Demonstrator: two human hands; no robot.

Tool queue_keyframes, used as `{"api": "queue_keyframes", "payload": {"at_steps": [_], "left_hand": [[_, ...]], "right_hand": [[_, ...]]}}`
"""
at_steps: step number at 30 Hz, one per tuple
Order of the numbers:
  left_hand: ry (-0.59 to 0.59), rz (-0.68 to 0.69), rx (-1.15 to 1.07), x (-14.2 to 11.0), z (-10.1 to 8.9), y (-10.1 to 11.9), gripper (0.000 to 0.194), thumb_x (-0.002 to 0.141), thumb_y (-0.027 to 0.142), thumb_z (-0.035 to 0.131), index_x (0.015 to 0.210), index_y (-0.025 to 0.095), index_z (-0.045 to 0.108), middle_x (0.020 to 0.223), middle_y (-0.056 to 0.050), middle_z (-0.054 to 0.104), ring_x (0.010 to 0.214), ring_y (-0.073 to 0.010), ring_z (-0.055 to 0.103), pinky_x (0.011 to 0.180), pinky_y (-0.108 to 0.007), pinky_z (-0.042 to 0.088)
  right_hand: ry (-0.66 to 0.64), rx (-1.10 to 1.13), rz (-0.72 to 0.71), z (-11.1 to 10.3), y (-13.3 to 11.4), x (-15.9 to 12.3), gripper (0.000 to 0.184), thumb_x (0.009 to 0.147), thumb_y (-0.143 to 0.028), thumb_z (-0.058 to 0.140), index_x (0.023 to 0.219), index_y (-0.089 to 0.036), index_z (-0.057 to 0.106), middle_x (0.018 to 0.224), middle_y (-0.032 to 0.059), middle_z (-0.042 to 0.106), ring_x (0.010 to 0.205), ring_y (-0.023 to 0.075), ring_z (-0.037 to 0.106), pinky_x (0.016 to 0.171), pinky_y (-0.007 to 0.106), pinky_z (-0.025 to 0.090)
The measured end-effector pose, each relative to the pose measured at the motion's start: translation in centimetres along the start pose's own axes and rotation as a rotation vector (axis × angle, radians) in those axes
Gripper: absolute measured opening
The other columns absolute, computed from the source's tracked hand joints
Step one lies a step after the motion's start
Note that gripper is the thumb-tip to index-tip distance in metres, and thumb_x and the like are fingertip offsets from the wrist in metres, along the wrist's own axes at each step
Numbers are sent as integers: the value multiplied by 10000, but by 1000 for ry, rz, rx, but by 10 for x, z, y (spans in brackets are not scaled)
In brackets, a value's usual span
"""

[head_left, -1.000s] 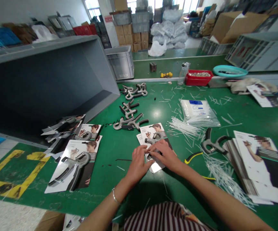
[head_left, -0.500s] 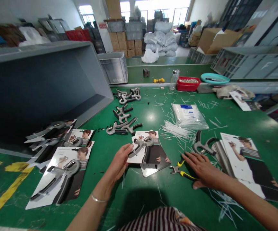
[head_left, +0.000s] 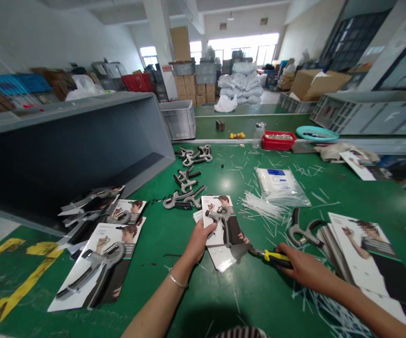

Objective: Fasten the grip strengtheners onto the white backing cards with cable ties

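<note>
My left hand [head_left: 197,243] is closed on the left edge of a printed backing card [head_left: 208,237], thumb on top. On that card lies a grey and black hand grip strengthener [head_left: 228,230]. Another card [head_left: 222,260] shows beneath it. My right hand [head_left: 296,262] is wrapped round the black and yellow handles of wire cutters [head_left: 273,257], whose jaws point left, close to the card's right edge. Beyond that hand lie a loose grip strengthener [head_left: 304,234] and a stack of cards [head_left: 361,253]. White cable ties [head_left: 264,205] are heaped on the green table.
At left, a big grey crate [head_left: 146,136] lies on its side with carded grip strengtheners [head_left: 100,263] before it. Loose grip strengtheners [head_left: 185,180] lie mid-table. A bag of ties [head_left: 280,185], a red tray [head_left: 278,142] and a glass jar [head_left: 258,136] are farther back.
My right hand has picked up the wire cutters from the table and turned their jaws toward the card. My left hand has shifted the card slightly right. The camera view has tilted up.
</note>
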State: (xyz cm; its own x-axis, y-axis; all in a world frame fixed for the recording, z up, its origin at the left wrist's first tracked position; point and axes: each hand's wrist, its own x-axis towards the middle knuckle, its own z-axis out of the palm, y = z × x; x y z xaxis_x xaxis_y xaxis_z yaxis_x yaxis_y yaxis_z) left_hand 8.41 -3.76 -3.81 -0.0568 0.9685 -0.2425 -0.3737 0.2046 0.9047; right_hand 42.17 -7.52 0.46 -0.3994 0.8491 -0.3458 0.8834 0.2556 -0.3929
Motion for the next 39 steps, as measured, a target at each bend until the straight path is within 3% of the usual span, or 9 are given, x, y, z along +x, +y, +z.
{"api": "queue_keyframes", "payload": {"at_steps": [3, 6, 9, 14, 22, 25, 29, 34, 39], "left_hand": [[-21, 1, 7, 0, -3, 0, 503, 729, 342, 767, 1167, 128, 641, 1093, -120, 725, 888, -239, 698, 804, -333, 528], [7, 28, 48, 0, -3, -3, 496, 732, 356, 762, 1163, 140, 647, 1116, -111, 722, 924, -248, 694, 826, -339, 525], [55, 45, 99, 1, -3, -4, 500, 699, 351, 785, 1133, 134, 664, 1096, -111, 731, 957, -265, 686, 850, -343, 520], [60, 21, 142, 2, -2, 0, 501, 683, 357, 793, 1109, 123, 672, 1020, -108, 747, 919, -270, 688, 839, -351, 522], [66, 30, 172, 4, -4, -1, 493, 693, 362, 787, 1107, 124, 665, 1037, -112, 743, 958, -274, 681, 853, -349, 515], [57, 22, 166, 5, -4, -1, 493, 692, 361, 785, 1104, 119, 664, 1033, -117, 743, 945, -275, 686, 846, -350, 517], [42, 13, 134, 4, -3, -1, 453, 696, 347, 779, 1078, 129, 671, 1037, -110, 744, 908, -258, 697, 822, -333, 521], [37, 32, 147, 4, -1, -1, 420, 723, 336, 753, 1075, 123, 670, 1069, -115, 737, 897, -243, 697, 833, -346, 520], [84, 45, 142, 2, 3, 2, 452, 713, 370, 768, 1083, 127, 676, 1045, -114, 746, 970, -271, 685, 906, -372, 501]], "right_hand": [[1, -91, -96, -6, 8, -8, 267, 900, -354, 554, 1135, -229, 573, 1080, 90, 688, 922, 262, 681, 767, 345, 506], [47, -168, -220, -16, 8, -7, 412, 940, -396, 527, 1336, -282, 511, 1205, 93, 650, 1022, 272, 650, 853, 391, 506], [237, -342, -272, -20, -14, 18, 598, 947, -265, 501, 1516, -277, 319, 1313, 128, 589, 1079, 303, 597, 886, 457, 484], [446, -659, -285, -16, -61, 76, 682, 891, -40, 409, 1519, -299, 338, 1353, 144, 556, 1120, 355, 537, 857, 507, 453], [461, -688, -253, -6, -75, 96, 640, 921, -63, 396, 1516, -291, 334, 1295, 169, 568, 1088, 353, 538, 847, 480, 431], [368, -580, -265, -9, -74, 100, 473, 937, -166, 472, 1409, -204, 471, 1091, 153, 627, 981, 302, 583, 827, 404, 434], [209, -404, -286, -15, -70, 99, 328, 926, -322, 542, 1213, -166, 573, 1075, 120, 640, 873, 244, 629, 723, 311, 441], [126, -271, -402, -4, -72, 76, 349, 915, -232, 514, 1263, -214, 540, 1117, 81, 648, 911, 208, 641, 776, 288, 448], [308, -411, -378, 9, -78, 63, 563, 880, -178, 547, 1430, -164, 426, 1190, 146, 601, 992, 268, 573, 845, 372, 447]]}}
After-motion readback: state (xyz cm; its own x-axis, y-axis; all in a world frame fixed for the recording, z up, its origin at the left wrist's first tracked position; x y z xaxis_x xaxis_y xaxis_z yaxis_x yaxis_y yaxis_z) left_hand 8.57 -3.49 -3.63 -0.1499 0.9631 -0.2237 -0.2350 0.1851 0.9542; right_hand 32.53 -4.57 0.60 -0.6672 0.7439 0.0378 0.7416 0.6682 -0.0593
